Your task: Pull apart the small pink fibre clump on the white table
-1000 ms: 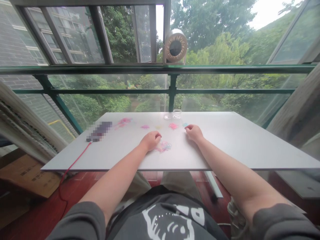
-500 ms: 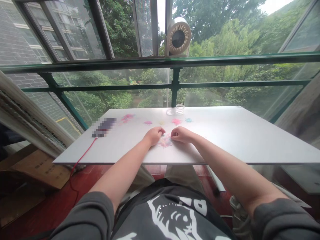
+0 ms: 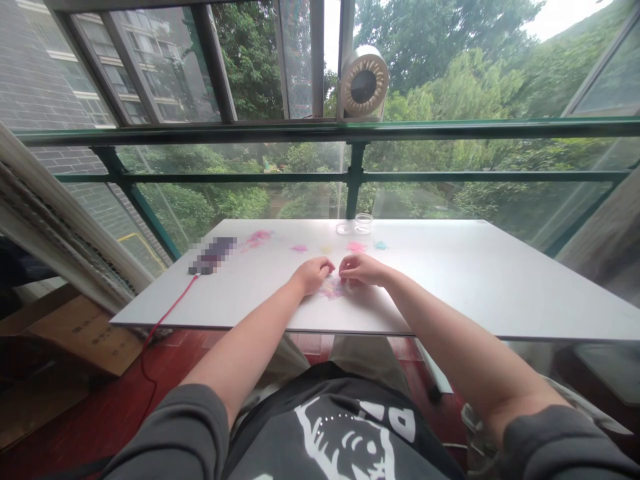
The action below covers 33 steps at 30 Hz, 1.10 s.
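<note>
A mixed pile of thin, tiny coloured pieces (image 3: 331, 291), resembling little rubber bands, lies on the white table between my hands. My left hand (image 3: 314, 274) rests at the pile's left edge with fingers curled together. Across from it, my right hand (image 3: 365, 270) bends over the right side of the pile, thumb and fingers pinched. Whatever either hand holds is too small to make out. Beyond them sit small sorted heaps: a purple-pink heap (image 3: 299, 248), a faint yellow heap (image 3: 326, 249), a bright pink heap (image 3: 357, 247) and a teal heap (image 3: 381, 245).
A clear round container (image 3: 364, 223) and its flat clear lid (image 3: 344, 229) stand at the table's far edge. More pink pieces (image 3: 259, 237) are scattered at the back left. A pixelated dark device (image 3: 216, 252) with a red cable (image 3: 173, 305) lies on the left.
The view has shifted slightly. My right hand's fingers have lifted and straightened a little beside the pile; my left hand stays nearly in place.
</note>
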{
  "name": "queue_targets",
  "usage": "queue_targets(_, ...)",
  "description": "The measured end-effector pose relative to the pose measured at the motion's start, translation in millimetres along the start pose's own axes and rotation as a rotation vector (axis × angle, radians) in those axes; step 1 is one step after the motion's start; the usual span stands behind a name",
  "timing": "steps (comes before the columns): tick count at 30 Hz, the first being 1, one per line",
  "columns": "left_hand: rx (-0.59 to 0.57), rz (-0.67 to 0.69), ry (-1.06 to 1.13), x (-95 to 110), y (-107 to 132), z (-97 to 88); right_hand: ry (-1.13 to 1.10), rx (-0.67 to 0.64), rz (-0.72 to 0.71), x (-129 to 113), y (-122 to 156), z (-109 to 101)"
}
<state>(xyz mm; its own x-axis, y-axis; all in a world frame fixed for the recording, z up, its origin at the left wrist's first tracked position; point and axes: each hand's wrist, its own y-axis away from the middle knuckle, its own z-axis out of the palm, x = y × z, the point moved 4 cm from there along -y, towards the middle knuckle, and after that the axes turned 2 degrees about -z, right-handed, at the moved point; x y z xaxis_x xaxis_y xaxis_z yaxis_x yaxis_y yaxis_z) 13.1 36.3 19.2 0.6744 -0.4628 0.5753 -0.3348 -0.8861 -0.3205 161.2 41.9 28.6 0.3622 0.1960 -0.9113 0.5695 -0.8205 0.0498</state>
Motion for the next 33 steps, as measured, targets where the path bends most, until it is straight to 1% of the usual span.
queue_targets(2, 0.000, 0.021, 0.005, 2.8, 0.6, -1.5, -0.022, -0.008, -0.013, -1.1, -3.1, 1.3)
queue_targets(5, -0.006, 0.054, 0.012, 6.7, 1.5, -4.3, -0.066, -0.010, -0.084, -6.4, -8.1, 3.1)
queue_targets(10, 0.004, 0.086, 0.072, 7.6, 2.6, -8.6, -0.155, 0.023, -0.176, -10.7, -16.0, 7.2)
queue_targets(12, 0.012, 0.066, 0.080, 5.9, 2.6, -9.1, -0.180, 0.069, -0.194, -7.5, -17.8, 8.5)
queue_targets(15, 0.027, 0.039, 0.060, 5.0, 2.5, -8.7, -0.211, 0.199, -0.211, 0.4, -17.6, 8.0)
queue_targets(17, 0.054, 0.035, 0.043, 5.7, 2.4, -9.1, -0.210, 0.285, -0.219, 4.5, -15.8, 7.7)
queue_targets(19, 0.087, 0.012, 0.020, 5.4, 2.2, -9.8, -0.177, 0.333, -0.227, 6.0, -13.8, 8.7)
queue_targets(23, 0.131, -0.042, 0.013, 1.9, 1.1, -10.5, -0.078, 0.338, -0.235, 5.1, -12.5, 13.1)
queue_targets(28, 0.129, -0.012, 0.058, 2.2, 0.7, -10.4, 0.005, 0.333, -0.240, 4.7, -13.5, 15.6)
queue_targets(33, 0.126, -0.007, 0.056, 5.7, 2.2, -12.6, 0.024, 0.344, -0.239, 4.4, -12.7, 15.0)
